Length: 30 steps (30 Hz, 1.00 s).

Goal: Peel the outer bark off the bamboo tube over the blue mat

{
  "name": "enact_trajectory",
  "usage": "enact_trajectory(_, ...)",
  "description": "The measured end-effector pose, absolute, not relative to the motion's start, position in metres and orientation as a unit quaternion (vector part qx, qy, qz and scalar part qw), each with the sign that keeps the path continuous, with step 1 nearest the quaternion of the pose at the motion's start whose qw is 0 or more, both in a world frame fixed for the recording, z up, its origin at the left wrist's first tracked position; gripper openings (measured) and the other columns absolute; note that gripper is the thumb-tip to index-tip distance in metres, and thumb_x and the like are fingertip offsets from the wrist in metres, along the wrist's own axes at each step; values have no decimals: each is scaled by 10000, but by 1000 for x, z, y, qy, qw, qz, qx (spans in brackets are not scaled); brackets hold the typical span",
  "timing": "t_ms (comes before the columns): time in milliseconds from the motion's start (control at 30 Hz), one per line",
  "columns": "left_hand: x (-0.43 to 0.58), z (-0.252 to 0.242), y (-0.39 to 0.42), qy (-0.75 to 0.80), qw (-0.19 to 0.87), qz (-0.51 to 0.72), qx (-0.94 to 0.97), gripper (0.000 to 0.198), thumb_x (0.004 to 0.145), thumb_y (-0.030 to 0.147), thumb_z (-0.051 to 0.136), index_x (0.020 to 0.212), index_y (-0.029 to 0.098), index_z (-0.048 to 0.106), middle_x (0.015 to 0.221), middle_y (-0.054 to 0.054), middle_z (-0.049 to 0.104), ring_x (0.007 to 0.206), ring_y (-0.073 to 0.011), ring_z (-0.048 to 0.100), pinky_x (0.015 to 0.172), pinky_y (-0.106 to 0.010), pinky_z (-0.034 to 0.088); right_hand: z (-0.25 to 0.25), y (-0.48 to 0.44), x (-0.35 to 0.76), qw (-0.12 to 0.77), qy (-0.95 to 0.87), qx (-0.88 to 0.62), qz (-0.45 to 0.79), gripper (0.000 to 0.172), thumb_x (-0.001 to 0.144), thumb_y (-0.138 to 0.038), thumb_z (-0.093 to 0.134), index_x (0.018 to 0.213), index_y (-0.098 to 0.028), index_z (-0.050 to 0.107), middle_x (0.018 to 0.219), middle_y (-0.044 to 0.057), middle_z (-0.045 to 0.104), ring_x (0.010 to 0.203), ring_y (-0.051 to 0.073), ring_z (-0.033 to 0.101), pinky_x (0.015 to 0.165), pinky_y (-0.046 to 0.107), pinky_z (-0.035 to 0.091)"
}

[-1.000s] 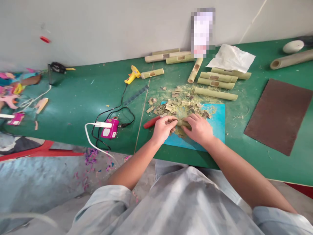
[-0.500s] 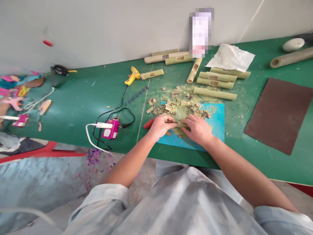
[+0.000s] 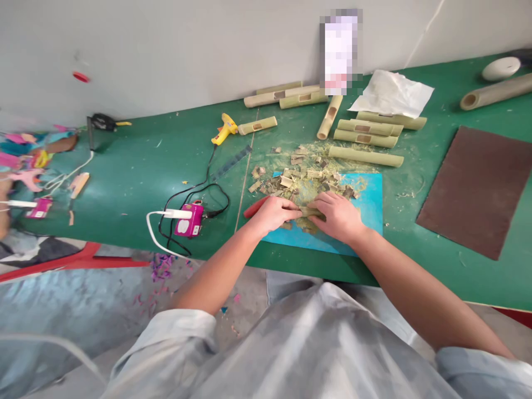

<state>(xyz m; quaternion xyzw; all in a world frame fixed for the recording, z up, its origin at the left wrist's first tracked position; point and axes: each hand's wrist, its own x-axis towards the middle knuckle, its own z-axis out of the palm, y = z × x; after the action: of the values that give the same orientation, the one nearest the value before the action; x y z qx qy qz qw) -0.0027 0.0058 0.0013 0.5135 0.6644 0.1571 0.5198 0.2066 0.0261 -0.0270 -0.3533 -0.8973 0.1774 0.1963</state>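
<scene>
In front of me, both hands meet at a short bamboo tube (image 3: 308, 211) held low over a blue mat (image 3: 372, 210). The fingers of my left hand (image 3: 276, 213) are pinched together at the tube's left end. My right hand (image 3: 338, 216) wraps over its right part and covers most of it. A red handle (image 3: 254, 207) pokes out behind my left hand; the rest of it is hidden, so I cannot tell what it belongs to. Bamboo chips (image 3: 286, 181) and sawdust lie heaped just beyond my fingers.
Several notched bamboo tubes (image 3: 366, 157) lie at the back, some beneath white paper (image 3: 393, 94). A yellow glue gun (image 3: 225, 129) and its cable run to a pink power box (image 3: 189, 220) on the left. A brown sheet (image 3: 474, 191) lies right on the green table (image 3: 133, 183).
My hands keep nearly the same place and hold on the bamboo tube. The view has shifted slightly.
</scene>
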Motion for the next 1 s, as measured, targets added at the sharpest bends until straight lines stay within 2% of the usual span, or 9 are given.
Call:
enact_trajectory(333, 4, 0, 4, 680, 484, 175, 522, 371, 675, 498, 748, 693, 134, 680, 546, 27, 525, 481, -84, 452, 465, -211, 327, -30, 26, 205, 205, -892, -363, 174, 197, 844, -325, 612, 957, -175, 673, 886, 70, 627, 866, 214, 536, 773, 331, 420)
enact_trajectory(567, 2, 3, 6, 656, 527, 173, 512, 367, 650, 468, 771, 786, 130, 730, 654, -20, 633, 537, -105, 510, 512, -228, 388, -30, 25, 206, 203, -889, -370, 177, 221, 855, -346, 600, 975, -175, 671, 904, 74, 628, 884, 218, 540, 783, 338, 425)
enact_trajectory(767, 6, 0, 5, 680, 483, 186, 519, 401, 668, 529, 747, 677, 134, 676, 517, 31, 486, 465, -81, 415, 452, -220, 301, -29, 27, 205, 196, -891, -366, 183, 206, 862, -339, 582, 966, -185, 671, 911, 80, 627, 884, 222, 535, 796, 340, 417)
enact_trajectory(1000, 1, 1, 7, 654, 533, 165, 511, 351, 661, 469, 761, 764, 136, 722, 628, -4, 602, 515, -91, 484, 488, -218, 353, -27, 25, 205, 196, -886, -372, 194, 216, 860, -346, 584, 978, -189, 675, 905, 74, 622, 890, 218, 534, 785, 334, 417)
